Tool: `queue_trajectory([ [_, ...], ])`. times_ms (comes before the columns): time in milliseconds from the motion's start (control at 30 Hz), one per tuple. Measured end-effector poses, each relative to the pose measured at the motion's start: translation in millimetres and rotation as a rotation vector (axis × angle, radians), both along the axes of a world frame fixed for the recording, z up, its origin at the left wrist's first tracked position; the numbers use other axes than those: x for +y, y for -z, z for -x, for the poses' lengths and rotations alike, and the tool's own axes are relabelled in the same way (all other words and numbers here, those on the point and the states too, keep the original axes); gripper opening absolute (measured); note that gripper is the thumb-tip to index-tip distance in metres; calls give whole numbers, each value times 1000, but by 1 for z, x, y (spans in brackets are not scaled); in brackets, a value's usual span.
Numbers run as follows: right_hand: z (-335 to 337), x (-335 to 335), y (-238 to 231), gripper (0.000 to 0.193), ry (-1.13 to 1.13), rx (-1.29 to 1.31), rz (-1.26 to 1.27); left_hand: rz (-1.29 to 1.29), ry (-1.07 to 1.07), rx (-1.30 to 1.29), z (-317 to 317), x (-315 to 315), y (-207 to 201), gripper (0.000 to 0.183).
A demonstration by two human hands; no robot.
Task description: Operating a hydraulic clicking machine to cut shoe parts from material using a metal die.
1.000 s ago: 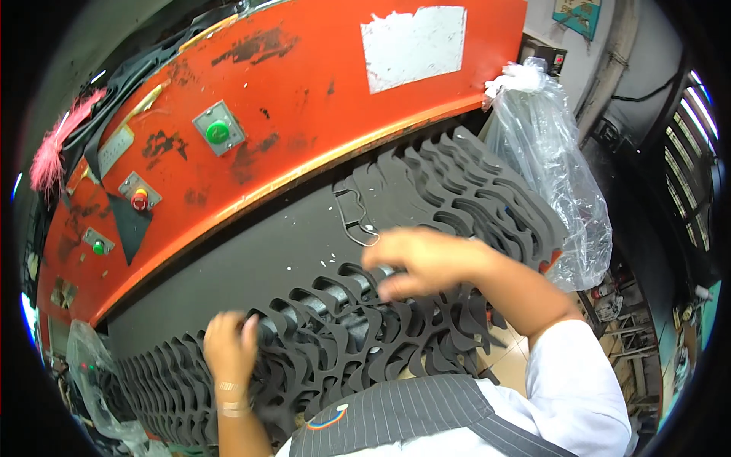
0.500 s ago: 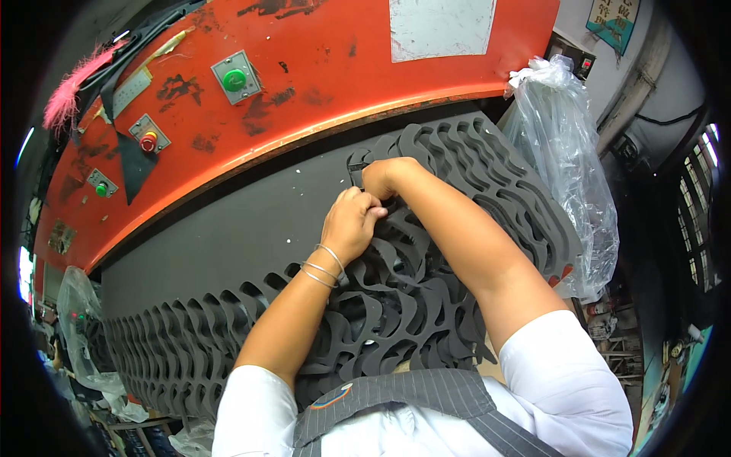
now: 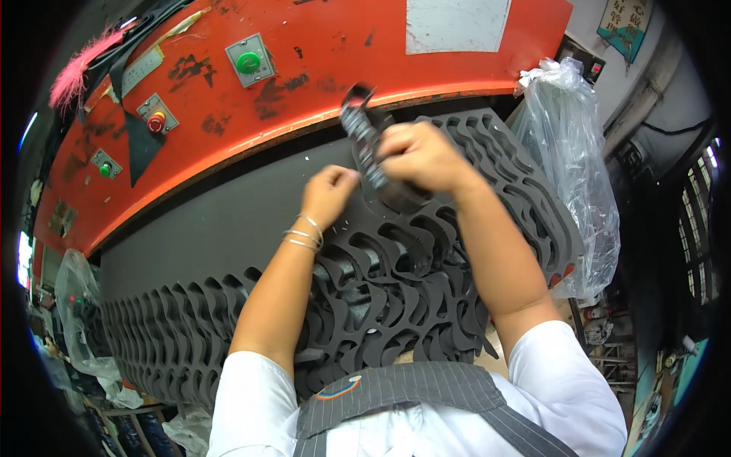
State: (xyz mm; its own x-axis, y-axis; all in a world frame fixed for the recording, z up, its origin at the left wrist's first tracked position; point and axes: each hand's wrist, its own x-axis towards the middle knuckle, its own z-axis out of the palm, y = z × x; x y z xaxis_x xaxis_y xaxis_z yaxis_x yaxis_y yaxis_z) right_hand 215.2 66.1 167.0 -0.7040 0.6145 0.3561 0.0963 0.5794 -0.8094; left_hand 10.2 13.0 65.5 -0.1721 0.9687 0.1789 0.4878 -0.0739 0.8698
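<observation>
My right hand (image 3: pixel 419 156) grips a dark, curved cutting die (image 3: pixel 364 141), smeared by motion, raised and tilted above a thick dark grey foam sheet (image 3: pixel 205 221). Just left of it, my left hand (image 3: pixel 329 196) is closed with its fingers drawn together over the sheet. Whatever those fingers may hold is hidden. Rows of curved cut-outs run along the sheet's near side, leaving a wavy foam lattice (image 3: pixel 381 305) below my hands. More of these openings lie to the right, under and past my right forearm.
A scuffed red machine beam (image 3: pixel 320 46) spans the far side, bearing a green button (image 3: pixel 248 63) and a red knob (image 3: pixel 156 122). Clear plastic bags hang at the right (image 3: pixel 567 175) and left (image 3: pixel 76 305). A pink feathery duster (image 3: pixel 76 76) sits at upper left.
Both hands were together low on the foam. My right hand has lifted the cutting die up and away from the sheet, and my left hand has drawn apart to the left.
</observation>
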Motion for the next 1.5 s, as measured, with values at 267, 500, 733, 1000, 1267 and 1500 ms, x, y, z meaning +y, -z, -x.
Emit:
queue_trajectory([
  [267, 60, 0, 88, 26, 191, -571, -146, -5, -162, -10, 20, 1, 34, 54],
  [500, 14, -38, 107, 84, 240, -277, -117, 46, -45, 384, 24, 0, 33, 65],
  [733, 24, -34, 117, 58, 311, -197, -351, 8, -57, 297, 27, 14, 33, 58],
  [1000, 17, -28, 124, 59, 281, -268, -390, 18, -54, 489, 19, 12, 30, 61],
  [1267, 5, -72, 66, 74, 295, -382, -517, 29, -11, 4, 87, -72, -25, 31],
  [1500, 64, -104, 13, 48, 371, -21, -414, -918, -1011, -12, 302, -242, -68, 31],
])
